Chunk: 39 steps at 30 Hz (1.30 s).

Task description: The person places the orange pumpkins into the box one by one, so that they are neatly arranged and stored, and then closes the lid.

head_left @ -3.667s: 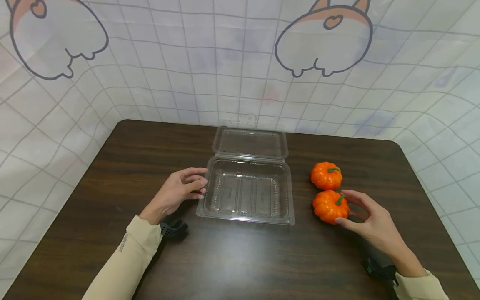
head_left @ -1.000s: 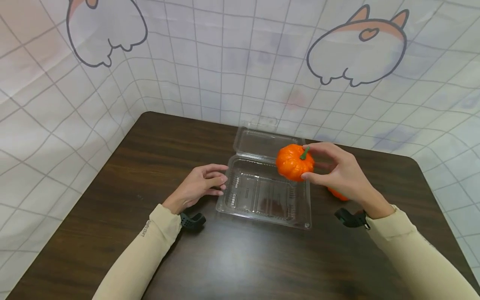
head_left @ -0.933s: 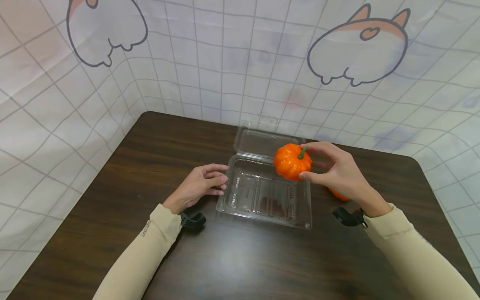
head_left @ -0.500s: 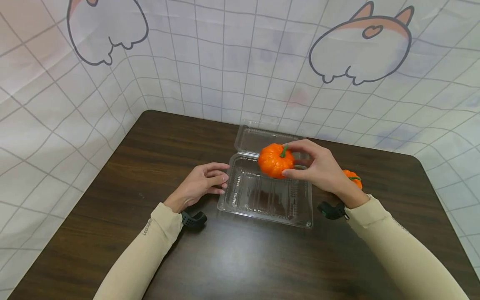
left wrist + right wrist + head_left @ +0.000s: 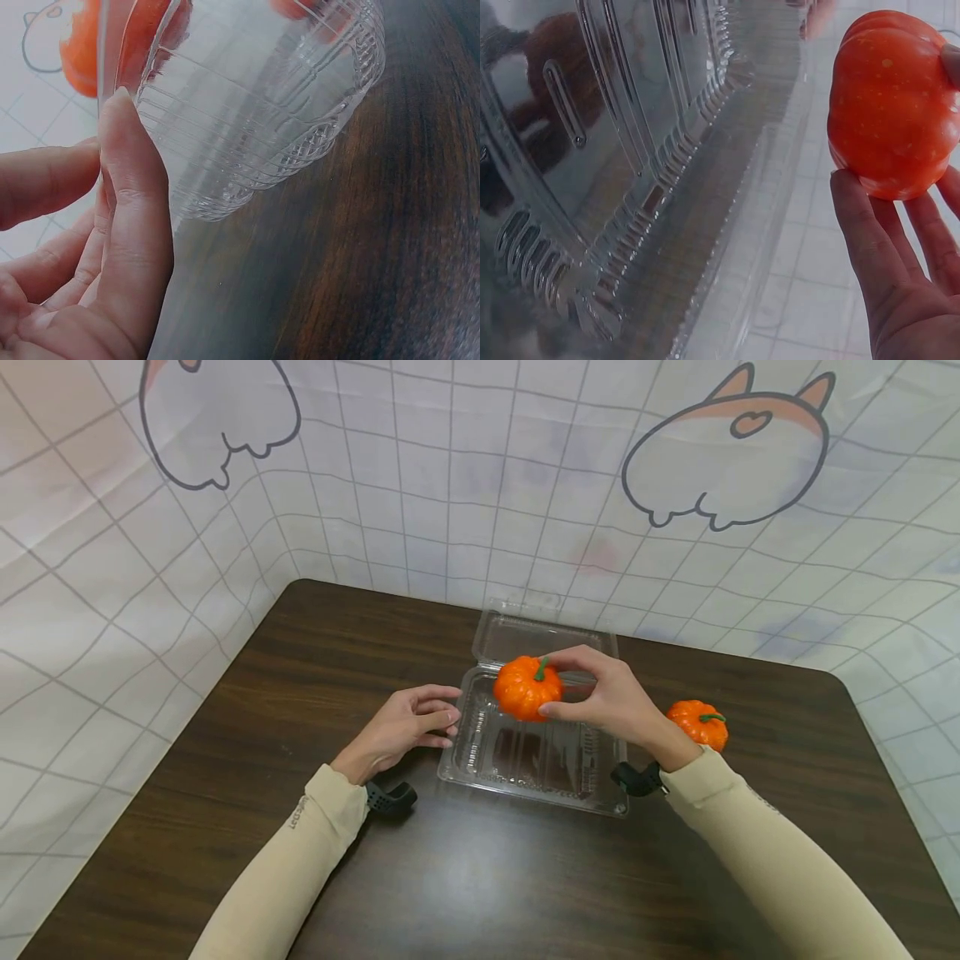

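My right hand (image 5: 611,697) holds an orange toy pumpkin (image 5: 527,688) by thumb and fingers, its green stem upward. The pumpkin hangs over the left back part of an open clear plastic clamshell container (image 5: 540,789), apart from its floor; the right wrist view shows the container's ribbed base beside it. At the container's left rim, my left hand (image 5: 401,731) has its fingertips on the edge; in the left wrist view the rim passes between thumb (image 5: 124,150) and finger. A second toy pumpkin (image 5: 693,722) rests on the table, right of the container, behind my right wrist.
The container's lid (image 5: 543,639) lies folded back toward the wall. A dark wood table (image 5: 480,893) carries everything, with a white grid-patterned cloth (image 5: 472,477) around its back and sides. Dark straps (image 5: 637,779) sit on both wrists.
My right hand has lifted a pumpkin from the table and carried it left over the container. Over the last second it moves farther left and the other pumpkin comes into sight. My left hand stays.
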Available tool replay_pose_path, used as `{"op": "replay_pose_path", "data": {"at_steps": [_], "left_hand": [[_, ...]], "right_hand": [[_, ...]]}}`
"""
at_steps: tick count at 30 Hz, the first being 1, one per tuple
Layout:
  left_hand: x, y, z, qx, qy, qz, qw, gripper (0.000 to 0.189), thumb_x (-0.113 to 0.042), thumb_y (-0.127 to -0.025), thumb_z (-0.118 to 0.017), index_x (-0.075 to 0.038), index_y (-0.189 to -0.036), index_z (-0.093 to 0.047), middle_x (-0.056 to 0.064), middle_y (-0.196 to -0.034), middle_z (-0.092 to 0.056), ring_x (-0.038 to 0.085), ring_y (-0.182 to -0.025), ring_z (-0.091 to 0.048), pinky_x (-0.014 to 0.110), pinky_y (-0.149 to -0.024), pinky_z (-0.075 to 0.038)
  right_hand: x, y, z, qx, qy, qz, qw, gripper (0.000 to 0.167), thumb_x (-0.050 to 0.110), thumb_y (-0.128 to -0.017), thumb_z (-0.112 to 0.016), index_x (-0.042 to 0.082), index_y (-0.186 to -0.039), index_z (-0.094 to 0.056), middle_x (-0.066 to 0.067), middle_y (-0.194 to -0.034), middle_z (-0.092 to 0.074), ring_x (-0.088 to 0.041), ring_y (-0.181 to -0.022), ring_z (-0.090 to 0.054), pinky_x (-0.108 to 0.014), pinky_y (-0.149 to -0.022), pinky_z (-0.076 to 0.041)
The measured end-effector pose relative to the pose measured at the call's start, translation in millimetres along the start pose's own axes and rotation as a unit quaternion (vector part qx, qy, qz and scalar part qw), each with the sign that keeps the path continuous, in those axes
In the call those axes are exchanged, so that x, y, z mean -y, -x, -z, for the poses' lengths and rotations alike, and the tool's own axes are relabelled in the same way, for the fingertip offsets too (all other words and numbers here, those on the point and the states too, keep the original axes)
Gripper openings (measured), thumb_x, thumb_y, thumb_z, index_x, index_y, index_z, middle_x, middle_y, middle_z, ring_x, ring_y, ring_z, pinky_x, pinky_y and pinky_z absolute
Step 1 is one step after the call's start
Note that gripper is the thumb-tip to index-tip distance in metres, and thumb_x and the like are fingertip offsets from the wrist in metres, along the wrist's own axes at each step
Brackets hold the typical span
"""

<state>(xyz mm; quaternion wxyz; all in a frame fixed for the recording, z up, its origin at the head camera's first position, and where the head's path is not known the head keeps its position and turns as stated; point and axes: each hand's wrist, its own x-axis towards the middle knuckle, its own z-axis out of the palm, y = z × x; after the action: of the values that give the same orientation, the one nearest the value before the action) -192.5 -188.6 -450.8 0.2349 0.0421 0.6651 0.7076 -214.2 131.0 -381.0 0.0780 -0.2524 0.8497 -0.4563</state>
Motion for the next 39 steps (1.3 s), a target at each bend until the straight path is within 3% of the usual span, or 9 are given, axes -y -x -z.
{"op": "replay_pose_path", "data": {"at_steps": [12,30,39], "left_hand": [[0.9,-0.4,0.9,0.003,0.004,-0.001,1.0,0.05,-0.006,-0.1,-0.067,-0.003,-0.147,-0.052,0.002,-0.1,-0.069,0.013,-0.083,-0.069,0.028,-0.077,-0.066],[1.6,-2.4,-0.3,-0.006,0.0,0.016,0.9999,0.046,-0.006,-0.101,-0.064,-0.005,-0.146,-0.053,0.003,-0.105,-0.069,0.015,-0.086,-0.069,0.029,-0.079,-0.066],[1.4,-1.9,0.6,-0.007,0.001,0.018,0.9998,0.047,-0.006,-0.101,-0.065,-0.005,-0.146,-0.053,0.004,-0.108,-0.07,0.016,-0.087,-0.07,0.029,-0.079,-0.066]], "right_hand": [[-7.5,-9.3,-12.6,0.014,-0.007,-0.012,0.9998,0.06,0.018,-0.083,-0.089,0.011,-0.137,-0.063,-0.008,-0.14,-0.061,-0.029,-0.133,-0.059,-0.047,-0.099,-0.061],[-16.4,-22.3,-31.7,0.096,0.002,-0.035,0.9948,0.062,0.022,-0.078,-0.092,0.013,-0.133,-0.066,-0.009,-0.139,-0.064,-0.029,-0.129,-0.063,-0.04,-0.097,-0.063],[-17.1,-21.7,-38.0,0.124,-0.004,-0.041,0.9915,0.064,0.019,-0.08,-0.09,0.01,-0.137,-0.063,-0.011,-0.141,-0.063,-0.031,-0.128,-0.063,-0.044,-0.099,-0.061]]}}
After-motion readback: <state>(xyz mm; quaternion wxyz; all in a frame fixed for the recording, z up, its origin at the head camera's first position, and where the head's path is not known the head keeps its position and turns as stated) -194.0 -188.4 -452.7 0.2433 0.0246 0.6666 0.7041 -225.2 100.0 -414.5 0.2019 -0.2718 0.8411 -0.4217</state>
